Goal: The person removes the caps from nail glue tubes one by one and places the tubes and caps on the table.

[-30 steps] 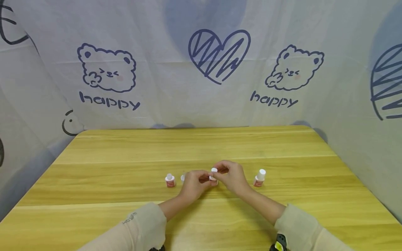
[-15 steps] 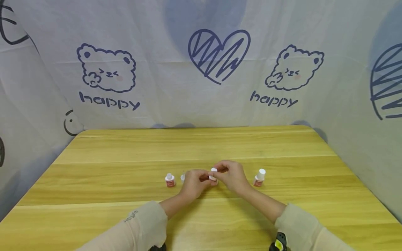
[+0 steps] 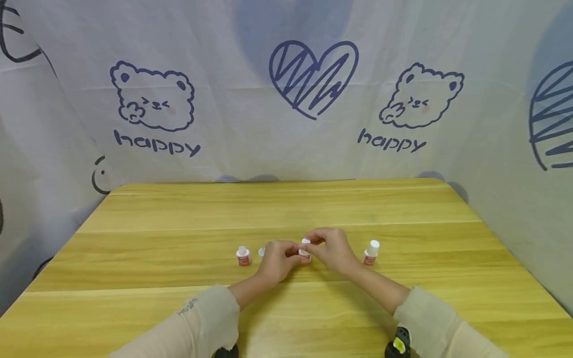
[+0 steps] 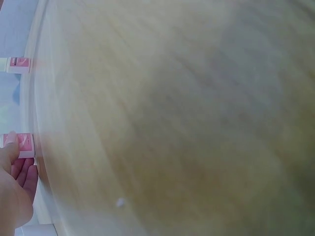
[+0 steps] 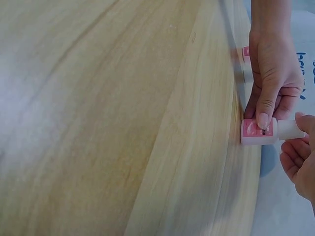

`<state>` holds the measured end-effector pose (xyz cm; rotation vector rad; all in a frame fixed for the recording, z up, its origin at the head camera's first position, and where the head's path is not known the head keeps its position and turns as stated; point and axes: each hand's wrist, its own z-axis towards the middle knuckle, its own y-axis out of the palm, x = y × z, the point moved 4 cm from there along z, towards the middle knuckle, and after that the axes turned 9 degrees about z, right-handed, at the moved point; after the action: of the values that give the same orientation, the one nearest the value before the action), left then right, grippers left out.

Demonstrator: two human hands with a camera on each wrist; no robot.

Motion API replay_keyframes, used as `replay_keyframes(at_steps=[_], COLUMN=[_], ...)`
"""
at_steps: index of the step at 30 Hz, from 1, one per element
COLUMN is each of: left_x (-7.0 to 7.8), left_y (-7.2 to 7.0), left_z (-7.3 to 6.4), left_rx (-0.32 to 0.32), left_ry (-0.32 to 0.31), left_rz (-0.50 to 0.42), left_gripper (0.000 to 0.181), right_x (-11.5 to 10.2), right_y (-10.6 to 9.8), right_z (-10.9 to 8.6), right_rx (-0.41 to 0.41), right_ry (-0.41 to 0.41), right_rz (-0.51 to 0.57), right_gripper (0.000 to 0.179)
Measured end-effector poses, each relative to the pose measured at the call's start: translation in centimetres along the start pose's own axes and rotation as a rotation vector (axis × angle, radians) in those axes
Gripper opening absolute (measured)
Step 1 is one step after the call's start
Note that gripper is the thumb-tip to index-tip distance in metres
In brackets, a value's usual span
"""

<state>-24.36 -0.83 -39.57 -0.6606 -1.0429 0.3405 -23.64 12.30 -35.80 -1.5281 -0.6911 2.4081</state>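
Note:
My left hand [image 3: 276, 261] grips the body of a small white bottle with a pink label [image 5: 250, 137], its thumb lying across the label. The bottle stands upright on the table. At its top, my right hand [image 3: 333, 252] pinches the white cap [image 5: 291, 129] between thumb and fingers. In the right wrist view, the cap sits at the bottle's neck; whether it is loose I cannot tell. A similar bottle [image 3: 243, 257] with a narrow pale tip stands to the left. A white piece [image 3: 261, 252] lies partly hidden behind my left hand.
Another bottle [image 3: 371, 252] with a tall white cap stands to the right of my right hand. All stand on a wood-grain table [image 3: 179, 214], with a printed cloth [image 3: 233, 124] hanging behind its far edge.
Both hands keep their hold on the middle bottle and its cap, with only slight finger movement. The other bottles stay where they were.

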Motion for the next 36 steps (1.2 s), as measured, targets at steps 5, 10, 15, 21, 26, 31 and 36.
replay_keyframes(at_steps=[5, 10, 15, 21, 26, 31, 36], left_x=[0.11, 0.26, 0.26, 0.09, 0.02, -0.04, -0.03], left_y=[0.04, 0.04, 0.14, 0.21, 0.15, 0.14, 0.14], left_z=[-0.05, -0.08, -0.16, -0.26, -0.08, 0.00, 0.08], left_rx=[-0.013, -0.014, -0.008, -0.002, -0.008, 0.002, 0.001], left_ry=[-0.005, 0.002, 0.011, 0.019, 0.014, 0.011, -0.018], left_rz=[-0.001, 0.010, 0.011, 0.015, 0.018, 0.021, 0.020], left_gripper=[0.015, 0.015, 0.015, 0.015, 0.015, 0.014, 0.014], right_x=[-0.05, -0.07, 0.08, 0.24, 0.39, 0.39, 0.60], right_y=[-0.06, -0.09, -0.11, -0.09, -0.26, -0.34, -0.17], right_z=[-0.09, -0.11, -0.22, -0.29, -0.07, 0.11, 0.02], right_rx=[-0.022, -0.022, -0.031, -0.053, -0.086, -0.109, -0.048], right_ry=[-0.043, -0.034, -0.037, -0.066, -0.060, -0.050, -0.026], right_rz=[-0.007, -0.015, -0.028, -0.011, 0.007, 0.031, 0.045], right_gripper=[0.008, 0.009, 0.008, 0.010, 0.011, 0.014, 0.012])
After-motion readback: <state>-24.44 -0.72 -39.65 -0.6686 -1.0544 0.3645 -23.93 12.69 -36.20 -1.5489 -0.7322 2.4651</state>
